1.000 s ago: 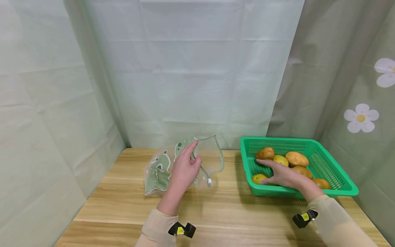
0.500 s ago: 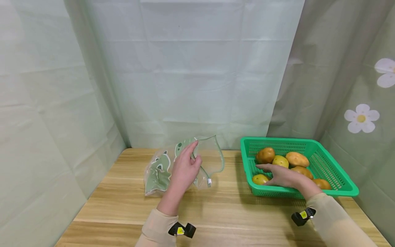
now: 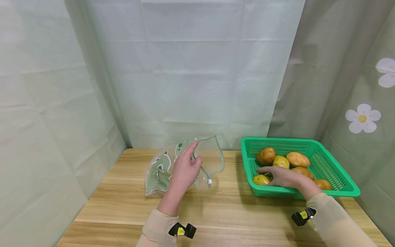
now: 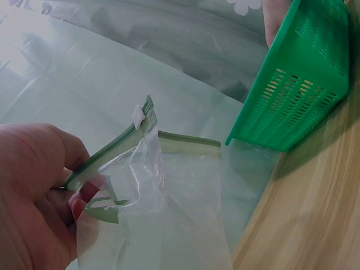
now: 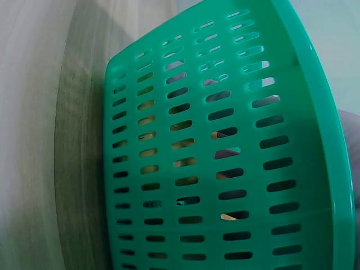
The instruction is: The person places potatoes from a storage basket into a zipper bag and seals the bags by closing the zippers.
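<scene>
My left hand (image 3: 186, 165) grips the rim of a clear zip bag (image 4: 191, 197) with a green cartoon print. The mouth of the bag gapes, its white slider (image 4: 138, 117) showing at one corner of the green zip strip. My right hand (image 3: 285, 176) reaches down inside a green plastic basket (image 3: 339, 164), its fingers and thumb curved about a yellow potato (image 3: 261, 180) at the near left corner. The palm's underside is hidden. In the right wrist view the slotted basket wall (image 5: 202, 135) blocks most of that hand.
Other potatoes share the basket: a brown one (image 3: 266, 156), a yellow one (image 3: 281, 161), a long tan one (image 3: 298, 160) and more along the near side. Bag and basket stand on a wooden table (image 3: 222, 212). Pale curtains (image 3: 191, 75) hang behind and at both sides.
The right hand has drawn slightly nearer, its fingertips coming down toward the thumb around the near yellow potato. The left hand and the bag have stayed in place.
</scene>
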Demonstrator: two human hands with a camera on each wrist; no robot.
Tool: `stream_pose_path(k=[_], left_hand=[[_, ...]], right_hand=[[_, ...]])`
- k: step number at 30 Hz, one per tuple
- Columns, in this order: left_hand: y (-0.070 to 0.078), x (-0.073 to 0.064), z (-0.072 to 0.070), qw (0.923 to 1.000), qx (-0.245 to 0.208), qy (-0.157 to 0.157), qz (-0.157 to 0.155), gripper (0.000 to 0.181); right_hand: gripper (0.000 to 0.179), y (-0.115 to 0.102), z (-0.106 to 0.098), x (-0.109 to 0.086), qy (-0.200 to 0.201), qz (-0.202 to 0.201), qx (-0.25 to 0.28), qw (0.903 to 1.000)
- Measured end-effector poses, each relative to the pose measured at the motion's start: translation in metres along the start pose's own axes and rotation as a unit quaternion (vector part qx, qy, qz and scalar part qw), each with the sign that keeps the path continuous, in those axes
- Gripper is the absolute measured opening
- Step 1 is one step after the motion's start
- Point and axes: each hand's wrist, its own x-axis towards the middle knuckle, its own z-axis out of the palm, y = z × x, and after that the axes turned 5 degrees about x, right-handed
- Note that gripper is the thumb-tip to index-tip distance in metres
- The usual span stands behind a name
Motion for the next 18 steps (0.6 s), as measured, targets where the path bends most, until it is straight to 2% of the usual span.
stream_pose_path(k=[7, 18], left_hand=[[-0.0008, 0.0001, 0.0001, 1.0, 0.002, -0.001, 0.001, 0.059], [-0.0015, 0.0002, 0.001, 1.0, -0.001, -0.003, -0.003, 0.06]], right_hand=[[0.058, 0.0, -0.0001, 0.0011, 0.0, 0.001, -0.024, 0.9997], [0.055, 0.0001, 0.0014, 0.001, 0.009, -0.01, -0.018, 0.9998]])
